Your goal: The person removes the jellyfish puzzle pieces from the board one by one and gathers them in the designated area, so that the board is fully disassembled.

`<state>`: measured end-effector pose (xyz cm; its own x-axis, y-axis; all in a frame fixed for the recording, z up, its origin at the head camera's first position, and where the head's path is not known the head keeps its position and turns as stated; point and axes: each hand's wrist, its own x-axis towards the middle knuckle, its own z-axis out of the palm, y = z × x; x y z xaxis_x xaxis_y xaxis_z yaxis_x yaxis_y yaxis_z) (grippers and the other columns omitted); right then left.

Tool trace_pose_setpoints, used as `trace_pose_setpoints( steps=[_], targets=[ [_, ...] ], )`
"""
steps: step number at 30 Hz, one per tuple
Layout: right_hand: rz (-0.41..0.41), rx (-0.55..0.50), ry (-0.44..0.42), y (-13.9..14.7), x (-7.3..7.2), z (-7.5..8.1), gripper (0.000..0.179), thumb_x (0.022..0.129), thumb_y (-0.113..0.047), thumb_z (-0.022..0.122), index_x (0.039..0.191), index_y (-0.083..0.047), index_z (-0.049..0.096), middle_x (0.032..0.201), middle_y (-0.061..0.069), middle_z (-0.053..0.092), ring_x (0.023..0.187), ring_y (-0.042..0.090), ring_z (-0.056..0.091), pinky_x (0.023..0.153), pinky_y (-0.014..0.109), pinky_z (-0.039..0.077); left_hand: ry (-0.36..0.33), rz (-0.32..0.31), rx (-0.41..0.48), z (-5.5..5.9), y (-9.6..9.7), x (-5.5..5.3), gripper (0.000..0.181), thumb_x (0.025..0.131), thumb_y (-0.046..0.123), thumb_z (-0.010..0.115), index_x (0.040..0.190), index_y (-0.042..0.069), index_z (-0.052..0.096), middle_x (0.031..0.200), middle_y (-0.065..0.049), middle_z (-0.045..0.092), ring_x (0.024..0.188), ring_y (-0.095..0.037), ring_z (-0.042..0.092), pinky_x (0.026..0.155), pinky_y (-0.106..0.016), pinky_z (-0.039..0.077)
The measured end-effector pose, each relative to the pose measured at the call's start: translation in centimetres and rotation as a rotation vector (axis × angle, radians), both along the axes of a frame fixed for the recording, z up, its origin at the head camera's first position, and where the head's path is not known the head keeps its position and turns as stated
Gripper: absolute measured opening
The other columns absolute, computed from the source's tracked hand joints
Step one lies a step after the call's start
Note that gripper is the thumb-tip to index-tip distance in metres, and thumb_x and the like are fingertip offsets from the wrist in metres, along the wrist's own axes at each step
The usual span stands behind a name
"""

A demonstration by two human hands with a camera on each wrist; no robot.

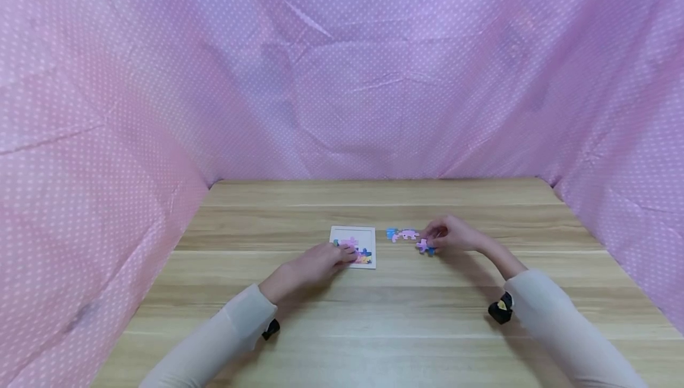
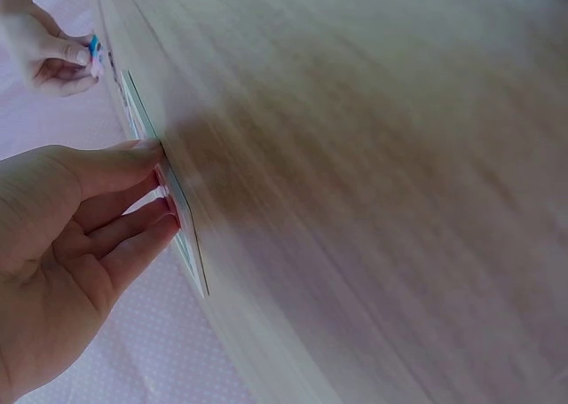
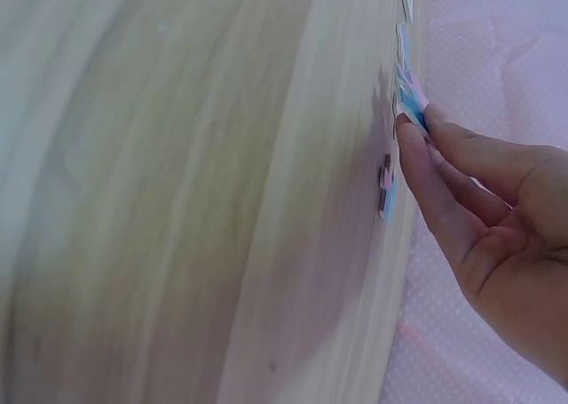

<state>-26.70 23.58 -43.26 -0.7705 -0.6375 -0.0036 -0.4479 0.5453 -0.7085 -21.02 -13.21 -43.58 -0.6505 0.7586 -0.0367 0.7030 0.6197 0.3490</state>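
A small square puzzle frame (image 1: 353, 229) with a pale rim lies on the wooden table, partly filled with colourful pieces (image 1: 365, 257). My left hand (image 1: 328, 258) reaches over its left side. In the left wrist view its thumb is at the frame's near edge and its extended fingertips touch the pieces. Right of the frame, my right hand (image 1: 451, 234) pinches a pink and blue puzzle piece (image 3: 412, 102) between thumb and fingers, tilted close over the table. Another loose piece (image 3: 388, 188) lies under that hand.
Between the frame and my right hand lie more loose pieces, one blue (image 1: 392, 233) and one pink (image 1: 408, 234). Pink dotted cloth (image 1: 352, 109) hangs behind and along both sides of the table (image 1: 385, 328).
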Motion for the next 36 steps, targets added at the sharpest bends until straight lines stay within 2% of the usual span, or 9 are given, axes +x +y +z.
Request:
trace_pose_setpoints(
  steps=[5,13,18,24,29,36],
  targets=[
    [-0.012,-0.015,-0.026,0.9,0.4,0.0,0.012,0.089,0.005,0.073,0.098,0.012,0.071,0.088,0.019,0.075,0.079,0.009,0.068,0.069,0.021,0.056,-0.013,0.001,0.005,0.2,0.0,0.0,0.035,0.107,0.010,0.051,0.141,0.008,0.060,0.150,-0.011,0.053,0.141,-0.026,0.049,0.112,-0.043,0.046],
    [-0.016,-0.001,-0.048,1.4,0.9,0.0,0.007,0.086,0.006,0.074,0.091,0.010,0.073,0.085,0.019,0.075,0.078,0.011,0.067,0.066,0.020,0.055,-0.016,-0.013,0.035,0.4,-0.1,0.0,0.034,0.106,0.008,0.052,0.139,0.006,0.062,0.147,-0.012,0.056,0.138,-0.026,0.053,0.110,-0.042,0.047],
    [-0.017,0.033,0.011,1.2,1.0,0.3,0.005,0.084,0.006,0.076,0.088,0.008,0.074,0.082,0.015,0.075,0.075,0.007,0.064,0.066,0.019,0.054,-0.025,-0.009,0.038,0.5,-0.1,-0.1,0.035,0.106,0.008,0.051,0.140,0.006,0.061,0.148,-0.012,0.055,0.139,-0.025,0.052,0.111,-0.042,0.046],
    [-0.061,0.136,0.090,0.8,1.0,0.4,0.004,0.082,0.003,0.080,0.085,0.003,0.078,0.082,0.009,0.076,0.074,0.006,0.062,0.066,0.019,0.052,-0.030,-0.005,0.028,0.2,-0.1,-0.2,0.035,0.107,0.008,0.051,0.141,0.008,0.060,0.149,-0.010,0.054,0.140,-0.024,0.050,0.112,-0.041,0.045],
    [-0.099,0.188,0.110,0.5,1.3,0.5,0.004,0.081,0.001,0.081,0.084,0.001,0.079,0.081,0.006,0.076,0.074,0.007,0.062,0.066,0.020,0.051,-0.023,-0.016,0.026,0.1,-0.1,-0.2,0.036,0.107,0.008,0.051,0.141,0.007,0.060,0.149,-0.011,0.054,0.140,-0.024,0.050,0.112,-0.041,0.045],
    [-0.124,0.234,0.144,0.3,1.5,0.4,0.004,0.081,-0.001,0.082,0.083,-0.003,0.079,0.081,0.004,0.076,0.075,0.008,0.064,0.068,0.023,0.053,-0.028,0.006,-0.011,0.0,0.1,-0.3,0.035,0.107,0.010,0.050,0.141,0.009,0.060,0.151,-0.008,0.053,0.142,-0.023,0.048,0.114,-0.040,0.043]
  ],
)
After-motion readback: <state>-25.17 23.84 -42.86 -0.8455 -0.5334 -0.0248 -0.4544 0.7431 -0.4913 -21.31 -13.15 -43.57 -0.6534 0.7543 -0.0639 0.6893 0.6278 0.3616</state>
